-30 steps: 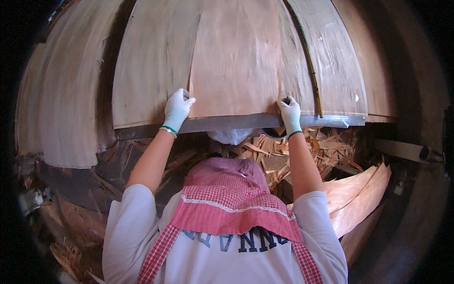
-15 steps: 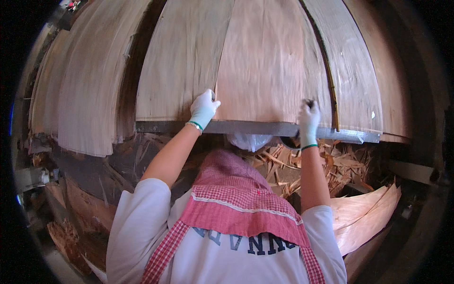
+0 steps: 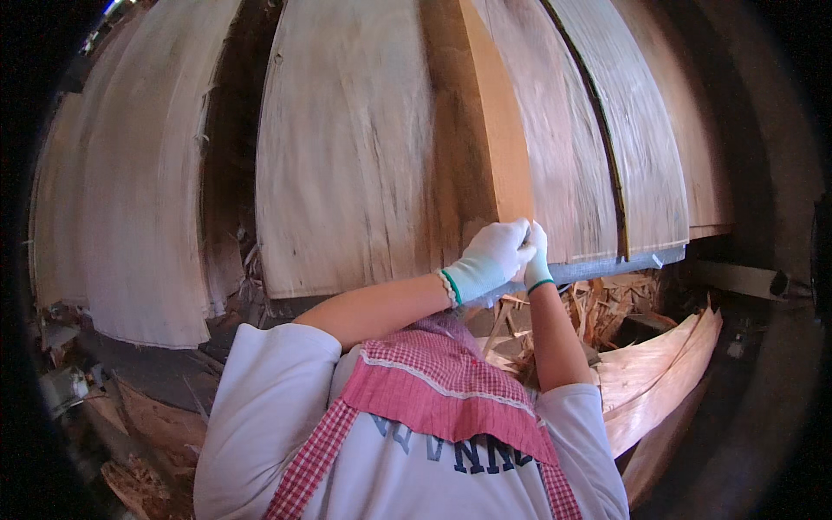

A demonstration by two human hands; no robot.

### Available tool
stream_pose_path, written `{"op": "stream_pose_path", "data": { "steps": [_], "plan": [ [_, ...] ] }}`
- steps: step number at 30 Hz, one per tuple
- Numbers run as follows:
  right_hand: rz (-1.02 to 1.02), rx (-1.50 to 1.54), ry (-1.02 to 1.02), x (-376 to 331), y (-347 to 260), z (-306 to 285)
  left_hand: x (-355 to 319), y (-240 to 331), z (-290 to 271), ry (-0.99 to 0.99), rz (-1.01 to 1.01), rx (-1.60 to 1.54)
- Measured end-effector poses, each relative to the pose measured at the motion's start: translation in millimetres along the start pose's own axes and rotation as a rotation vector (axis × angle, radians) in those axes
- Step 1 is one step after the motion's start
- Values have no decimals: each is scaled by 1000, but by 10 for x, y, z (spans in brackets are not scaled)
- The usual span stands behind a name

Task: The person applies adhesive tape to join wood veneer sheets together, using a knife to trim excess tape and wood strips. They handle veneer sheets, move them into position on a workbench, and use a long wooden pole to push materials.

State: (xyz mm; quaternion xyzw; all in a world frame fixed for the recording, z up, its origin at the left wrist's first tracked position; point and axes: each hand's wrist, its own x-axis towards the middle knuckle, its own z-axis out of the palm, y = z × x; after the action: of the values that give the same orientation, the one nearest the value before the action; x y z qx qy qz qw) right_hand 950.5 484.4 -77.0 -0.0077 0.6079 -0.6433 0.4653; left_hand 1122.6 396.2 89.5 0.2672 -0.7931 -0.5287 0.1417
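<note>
My left hand [image 3: 492, 253], in a white glove with a green cuff edge, reaches across to the right with its fingers closed on the near corner of a wood veneer sheet [image 3: 498, 130]. That sheet's left part is lifted and folds over, showing an orange underside. Right beside it is my right hand [image 3: 538, 254], gloved the same way and closed; the left hand partly covers it, and what it holds cannot be made out. Left of the fold lies a broad pale veneer sheet [image 3: 347, 156], with a dark brown surface [image 3: 459, 147] exposed between.
More veneer sheets [image 3: 156, 191] lie at the far left, across a dark gap. Other sheets [image 3: 628, 130] lie on the right beside a narrow dark slit. A grey metal edge [image 3: 624, 263] runs under the near ends. Wood scraps [image 3: 602, 312] and a curved veneer piece [image 3: 659, 377] lie below.
My left hand has moved right and nearer to me, meeting the right hand. The pinkish sheet's left part has been lifted and folded rightward, baring the brown surface. The view has shifted slightly.
</note>
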Motion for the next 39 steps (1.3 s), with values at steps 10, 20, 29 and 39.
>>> {"op": "stream_pose_path", "data": {
  "steps": [10,20,29,39],
  "plan": [
    [-477,-1215,193,-427,-212,683,-400,-698,-1528,-531,-191,484],
    [-298,-1037,341,-519,-276,930,1167,-1421,-1007,-235,505,950],
    [-133,-616,243,-597,-126,702,2488,-1796,-1674,47,387,1263],
    [-141,-1514,273,649,-937,2713,2760,-1962,-1632,164,469,743]
  ]
}}
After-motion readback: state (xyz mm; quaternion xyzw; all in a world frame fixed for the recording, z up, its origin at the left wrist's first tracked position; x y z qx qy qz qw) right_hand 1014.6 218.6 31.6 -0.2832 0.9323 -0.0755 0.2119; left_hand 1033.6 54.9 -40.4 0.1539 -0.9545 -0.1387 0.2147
